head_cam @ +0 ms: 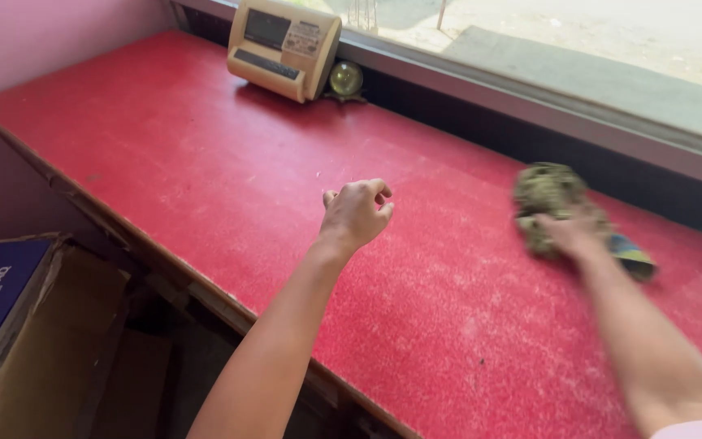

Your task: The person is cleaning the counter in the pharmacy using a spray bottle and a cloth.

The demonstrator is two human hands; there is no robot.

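My right hand [572,233] presses on a crumpled greenish-brown cloth [550,193] lying on the red countertop [205,179] near the window sill; the hand and cloth are motion-blurred. A blue and yellow edge of something shows under the hand at its right. My left hand [357,213] hovers over the middle of the counter with fingers loosely curled and nothing in it. The red surface around both hands is dusted with pale specks.
A beige electronic weighing scale [284,46] stands at the counter's back edge, with a small round brass-coloured object [346,80] beside it. A window sill [578,122] runs along the back. A cardboard box [34,341] holding blue packages sits below left, by a pink wall.
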